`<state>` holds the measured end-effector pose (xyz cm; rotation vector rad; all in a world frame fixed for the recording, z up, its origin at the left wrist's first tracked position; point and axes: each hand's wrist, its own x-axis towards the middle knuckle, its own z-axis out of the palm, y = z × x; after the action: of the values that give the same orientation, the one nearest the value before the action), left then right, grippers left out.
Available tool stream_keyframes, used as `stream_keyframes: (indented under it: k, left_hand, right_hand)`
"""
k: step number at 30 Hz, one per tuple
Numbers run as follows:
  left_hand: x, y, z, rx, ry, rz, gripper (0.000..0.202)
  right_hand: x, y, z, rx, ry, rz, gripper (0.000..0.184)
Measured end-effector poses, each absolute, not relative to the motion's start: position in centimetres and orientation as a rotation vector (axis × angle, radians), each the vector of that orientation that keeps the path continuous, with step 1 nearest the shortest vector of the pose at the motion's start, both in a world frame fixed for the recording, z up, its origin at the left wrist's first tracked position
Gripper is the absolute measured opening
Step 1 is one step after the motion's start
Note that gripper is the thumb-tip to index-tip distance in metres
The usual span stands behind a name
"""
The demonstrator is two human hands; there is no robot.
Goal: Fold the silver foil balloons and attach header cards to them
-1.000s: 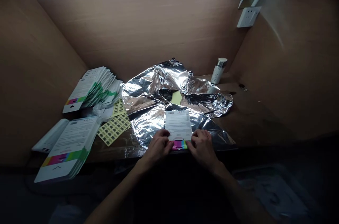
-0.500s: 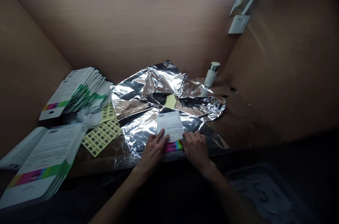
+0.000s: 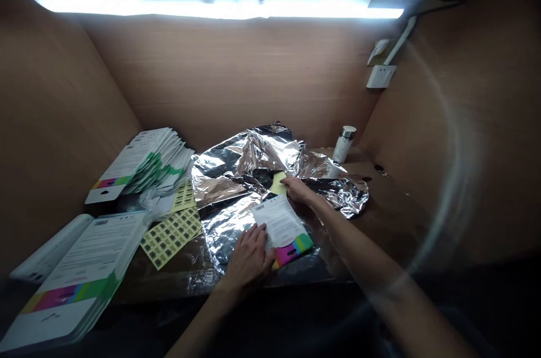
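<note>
A white printed packet (image 3: 282, 222) with a rainbow-coloured band lies tilted on crumpled silver foil (image 3: 232, 228). My left hand (image 3: 249, 251) rests on the packet's left side, fingers laid out flat and the thumb near its lower edge. Farther back, my right hand (image 3: 297, 189) is closed at the right edge of a pale yellow sheet (image 3: 278, 184), its fingertips pinching there. That sheet sits in a dark opening of the foil, partly covered by it.
Left of the foil are yellow label sheets (image 3: 171, 237), a fanned pile of printed packets (image 3: 158, 158) and a nearer stack (image 3: 84, 279). A white bottle with a silver cap (image 3: 343, 146) stands at the back right. A socket (image 3: 381, 76) is on the right wall.
My right hand has left the packet's lower right edge and reached forward to the yellow sheet. The packet has turned, its lower end swinging right. The view has tipped up, showing the lamp.
</note>
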<state>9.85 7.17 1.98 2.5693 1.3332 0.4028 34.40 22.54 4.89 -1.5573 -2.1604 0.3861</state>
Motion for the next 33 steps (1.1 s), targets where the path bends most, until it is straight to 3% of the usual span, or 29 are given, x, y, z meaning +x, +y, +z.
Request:
stream_keyframes:
  k: [4, 9, 16, 26, 31, 33]
  left_hand:
    - [9.7, 7.0, 1.2, 2.575, 1.351, 0.5, 0.07]
    - [9.4, 7.0, 0.6, 2.537, 1.35, 0.524, 0.071]
    - [9.4, 7.4, 0.4, 2.628, 1.378, 0.485, 0.067]
    - [9.2, 7.4, -0.2, 2.692, 1.384, 0.46, 0.067]
    - [9.2, 7.5, -0.3, 2.741, 1.385, 0.487, 0.067]
    - [9.2, 7.5, -0.4, 2.751, 1.386, 0.495, 0.067]
  right_hand:
    - [35.8, 23.6, 3.5, -1.469, -2.239, 0.392, 0.038]
    - [40.1, 21.8, 2.7, -1.438, -2.239, 0.401, 0.046]
    - [43.9, 20.5, 2.6, -1.485, -2.241, 0.384, 0.032]
    - [42.1, 19.9, 3.1, -1.471, -2.344, 0.275, 0.034]
    - [43.9, 17.7, 3.6, -1.46, -2.452, 0.297, 0.02]
    - [45.2, 16.0, 3.6, -1.477, -2.447, 0.297, 0.023]
